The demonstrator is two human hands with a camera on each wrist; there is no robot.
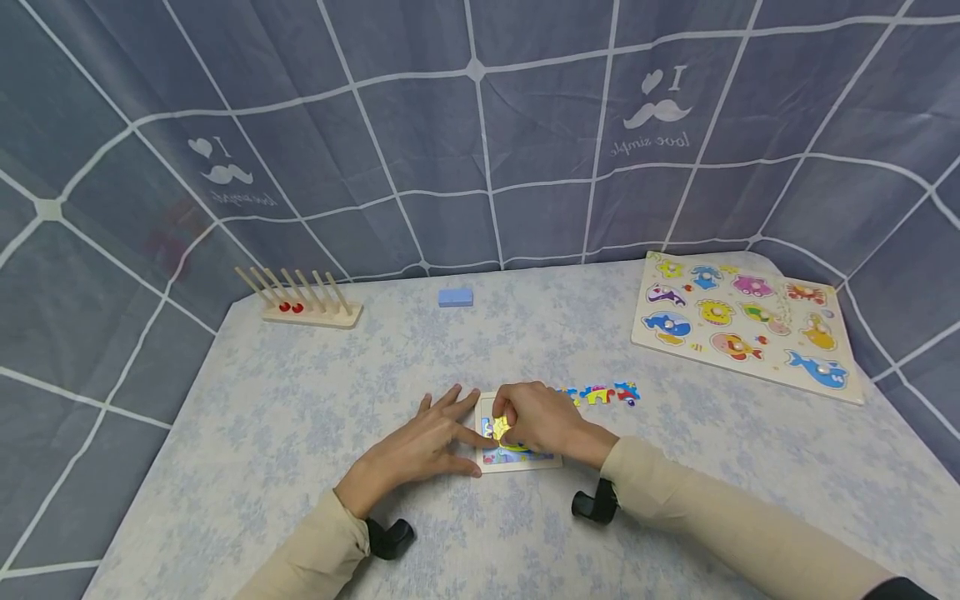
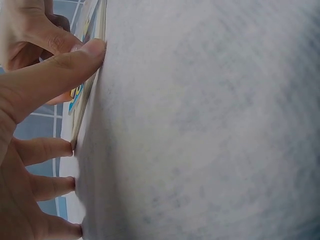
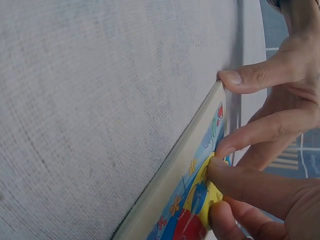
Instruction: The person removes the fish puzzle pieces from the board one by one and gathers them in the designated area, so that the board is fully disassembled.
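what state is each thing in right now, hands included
puzzle, lying flat
left hand, fingers spread, thumb at the puzzle's edge
right hand, pinching the yellow piece
yellow piece, held at the puzzle, cannot tell if seated
loose pieces, in a row beside the puzzle
knob board, flat, knobbed pieces in it
peg stand, upright, holding red beads
blue block, lying untouched

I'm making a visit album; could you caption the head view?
The left hand touches a small picture-puzzle board while the right hand pinches a yellow piece over it.
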